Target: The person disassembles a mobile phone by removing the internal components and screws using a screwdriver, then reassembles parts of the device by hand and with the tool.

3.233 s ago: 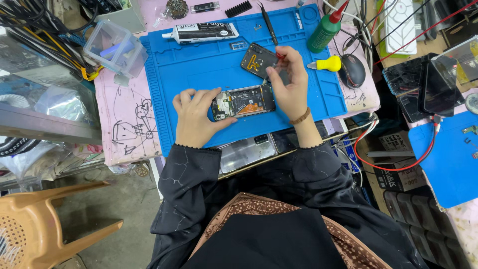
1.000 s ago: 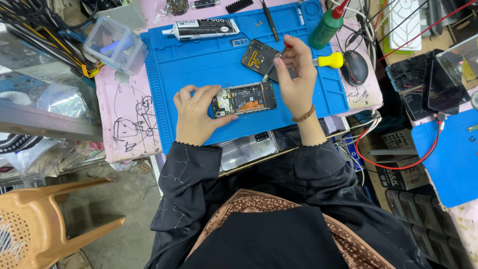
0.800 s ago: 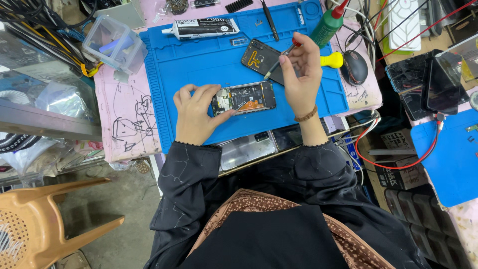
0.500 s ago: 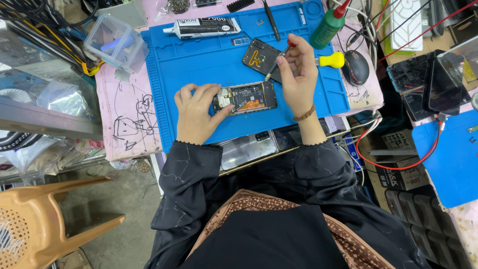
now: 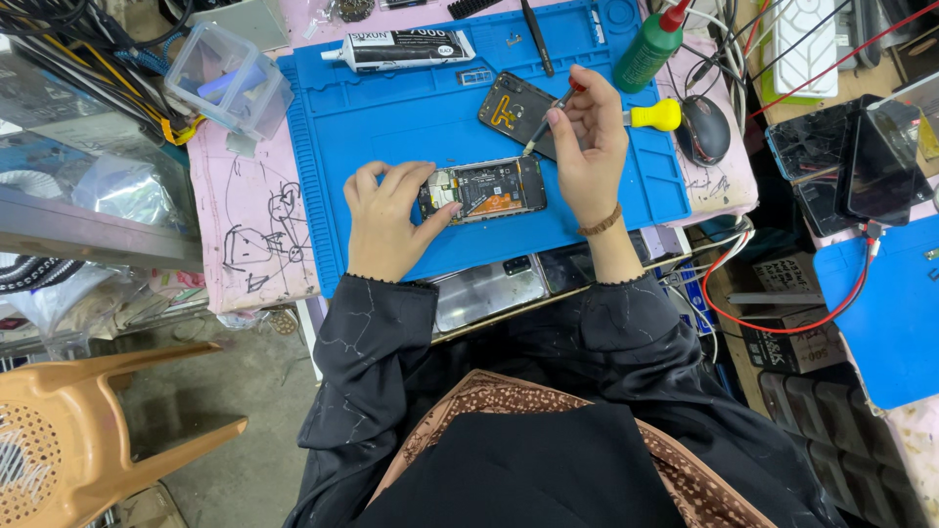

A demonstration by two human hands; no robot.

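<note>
Since the earlier frames, the right hand [image 5: 592,147] has been raised slightly, its fingers pinched around a thin screwdriver [image 5: 546,122] angled toward the opened phone [image 5: 484,189]. That phone is steadied on the blue mat [image 5: 391,108] by the left hand [image 5: 386,215], fingers gripping its left end.

On your blue silicone work mat [image 5: 391,108], the opened phone [image 5: 484,189] lies before the black back cover [image 5: 509,103]; the green bottle [image 5: 648,51] stands right.

Matt blue rubbery mat [image 5: 391,108]; opened phone [image 5: 481,189] showing bare circuit board and metal shields; clear glossy plastic box [image 5: 227,80]; green plastic bottle [image 5: 648,51]; smooth tan plastic chair [image 5: 88,430].
</note>
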